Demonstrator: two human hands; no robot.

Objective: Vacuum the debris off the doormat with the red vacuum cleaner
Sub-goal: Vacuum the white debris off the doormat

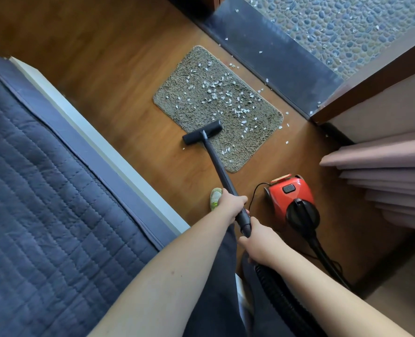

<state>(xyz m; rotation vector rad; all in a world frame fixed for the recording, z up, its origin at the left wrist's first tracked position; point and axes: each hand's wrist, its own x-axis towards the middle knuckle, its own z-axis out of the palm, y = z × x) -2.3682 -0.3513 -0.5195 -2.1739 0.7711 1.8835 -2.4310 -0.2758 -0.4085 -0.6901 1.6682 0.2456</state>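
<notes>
I see both hands on the black wand (217,164) of the vacuum. My left hand (229,203) is wrapped round the wand higher up its length, fingers curled over it; my right hand (256,239) grips the lower end, just where the wand meets the ribbed black hose (278,297). The wand slopes away from me to the black floor head (202,132), which sits on the near left edge of the doormat (216,105), partly on the mat and partly on the wooden floor (119,76).

The doormat is a grey-brown shaggy rectangle lying at an angle beside the dark door threshold (272,59). White debris flakes (222,90) are scattered thickly over its middle and far half, with a few more on the floor beside it and on the threshold.

The red vacuum cleaner (290,194) stands on the floor to the right of my hands, near the mat's closest corner but apart from it, its black hose socket facing me. A thin black cord (256,190) loops out from its left side. A shoe toe (215,197) shows just left of my left hand. A dark blue quilted bed (43,190) fills the left, and pink folded curtains (391,171) the right.
</notes>
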